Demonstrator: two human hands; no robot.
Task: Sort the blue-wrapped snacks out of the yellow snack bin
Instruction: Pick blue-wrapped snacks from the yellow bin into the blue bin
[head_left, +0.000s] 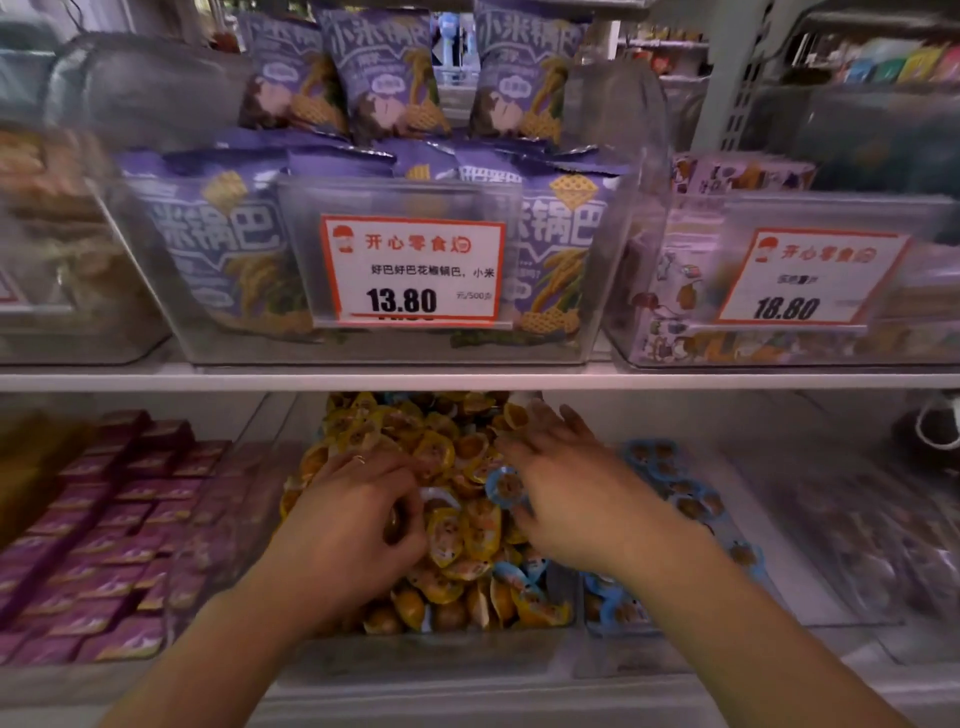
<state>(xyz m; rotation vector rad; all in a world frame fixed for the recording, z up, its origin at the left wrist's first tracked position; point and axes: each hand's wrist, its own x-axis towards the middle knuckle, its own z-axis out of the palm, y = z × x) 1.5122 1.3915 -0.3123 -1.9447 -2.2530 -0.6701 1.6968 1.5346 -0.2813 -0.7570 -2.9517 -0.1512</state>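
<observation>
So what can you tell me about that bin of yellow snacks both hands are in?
The yellow snack bin is a clear plastic tub on the lower shelf, heaped with small yellow-wrapped snacks. A few blue-wrapped snacks lie mixed in. The left hand digs into the pile with curled fingers; the right hand rests on it, fingers spread. A bin of blue snacks sits to its right.

white shelf (467, 382) w/ clear bins (395, 343) on it; lower shelf holds yellow snack bin (415, 654).
</observation>
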